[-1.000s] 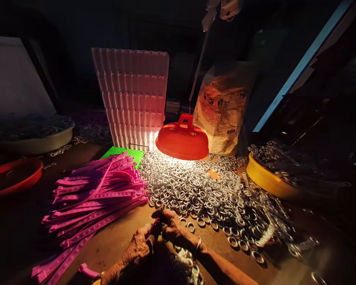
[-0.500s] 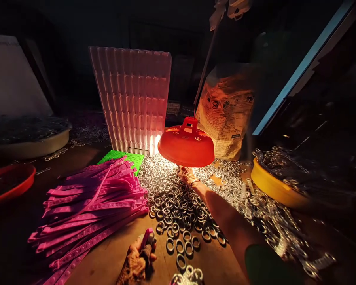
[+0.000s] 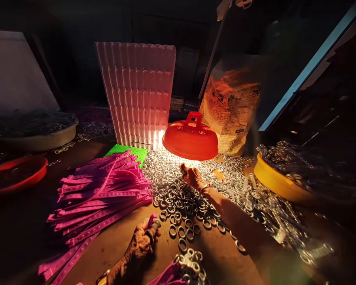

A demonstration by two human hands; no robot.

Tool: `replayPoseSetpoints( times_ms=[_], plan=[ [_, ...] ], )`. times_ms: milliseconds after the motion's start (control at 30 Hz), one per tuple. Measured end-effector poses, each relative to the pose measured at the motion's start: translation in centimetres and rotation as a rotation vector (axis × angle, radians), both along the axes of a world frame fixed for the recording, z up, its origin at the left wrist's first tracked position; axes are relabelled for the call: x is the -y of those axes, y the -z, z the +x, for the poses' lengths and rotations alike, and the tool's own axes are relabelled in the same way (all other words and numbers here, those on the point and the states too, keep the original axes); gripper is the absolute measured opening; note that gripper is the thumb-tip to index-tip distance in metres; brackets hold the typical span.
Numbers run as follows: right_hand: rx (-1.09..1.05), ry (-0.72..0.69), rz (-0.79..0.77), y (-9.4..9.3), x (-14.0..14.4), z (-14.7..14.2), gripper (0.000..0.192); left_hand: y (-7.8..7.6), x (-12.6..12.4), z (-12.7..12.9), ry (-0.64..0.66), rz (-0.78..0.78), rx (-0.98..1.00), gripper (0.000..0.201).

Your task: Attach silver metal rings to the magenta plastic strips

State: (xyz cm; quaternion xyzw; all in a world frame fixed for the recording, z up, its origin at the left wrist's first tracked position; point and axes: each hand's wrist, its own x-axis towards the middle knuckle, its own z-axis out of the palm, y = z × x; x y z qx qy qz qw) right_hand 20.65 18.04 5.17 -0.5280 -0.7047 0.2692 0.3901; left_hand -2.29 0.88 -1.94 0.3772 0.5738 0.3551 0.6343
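My left hand (image 3: 142, 239) rests low on the brown table (image 3: 112, 249) and grips the end of a pink plastic strap (image 3: 150, 221). My right hand (image 3: 191, 175) is stretched out over the heap of silver metal rings (image 3: 178, 190), just below the red lamp (image 3: 190, 138), with its fingers pinched among the rings. I cannot tell whether it holds one. A bangle circles that wrist. A pile of pink straps (image 3: 101, 194) lies left of both hands. A strap threaded with rings (image 3: 184, 271) sits at the bottom edge.
A white ribbed tray (image 3: 138, 93) stands upright behind the lamp, a green mesh piece (image 3: 127, 151) at its foot. A printed sack (image 3: 233, 111) stands at the back. A yellow bowl (image 3: 274, 182) of rings sits right; a red bowl (image 3: 16, 176) and pale basin (image 3: 35, 138) left.
A second ago both hands were together at the strap end. The right hand then reached out to the ring heap under the lamp and now sits slightly nearer. The left hand stayed.
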Motion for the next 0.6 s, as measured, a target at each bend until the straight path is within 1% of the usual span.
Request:
replayPoseSetpoints(
  times_ms=[33,67,133,200,267,333,400,500,533,567,600],
  plan=[
    [-0.021,0.000,-0.038,0.1,1.3,0.0,0.004,-0.9,0.1,0.0,-0.001,0.045,-0.019,0.050],
    [-0.044,-0.008,-0.088,0.3,2.6,-0.2,0.009,-1.8,0.1,0.0,0.000,0.082,-0.029,0.046],
    [-0.095,-0.048,-0.197,0.9,5.3,-0.6,0.020,-3.0,0.2,0.0,0.031,0.243,-0.042,0.038],
    [-0.187,-0.096,-0.330,1.7,7.8,-1.2,0.025,-3.8,0.3,-0.1,0.076,0.432,-0.046,0.034],
    [-0.354,-0.135,-0.509,2.5,10.1,-2.1,0.024,-4.4,0.5,0.0,0.110,0.552,-0.072,0.032],
    [-0.538,-0.177,-0.700,3.1,12.0,-3.0,0.020,-4.7,0.6,0.1,0.151,0.590,-0.129,0.035],
    [-0.634,-0.217,-0.811,3.2,13.5,-3.8,0.017,-4.9,0.7,0.1,0.229,0.631,-0.219,0.040],
    [-0.665,-0.266,-0.882,2.8,14.9,-4.6,0.013,-4.6,0.9,0.2,0.394,0.794,-0.340,0.039],
    [-0.671,-0.275,-0.898,2.7,15.2,-4.8,0.013,-4.4,0.9,0.2,0.424,0.839,-0.352,0.037],
    [-0.684,-0.282,-0.911,2.6,15.4,-5.0,0.014,-4.1,0.9,0.2,0.427,0.853,-0.347,0.036],
    [-0.706,-0.282,-0.917,2.5,15.6,-5.2,0.015,-3.8,0.9,0.2,0.400,0.831,-0.324,0.034]
  ],
)
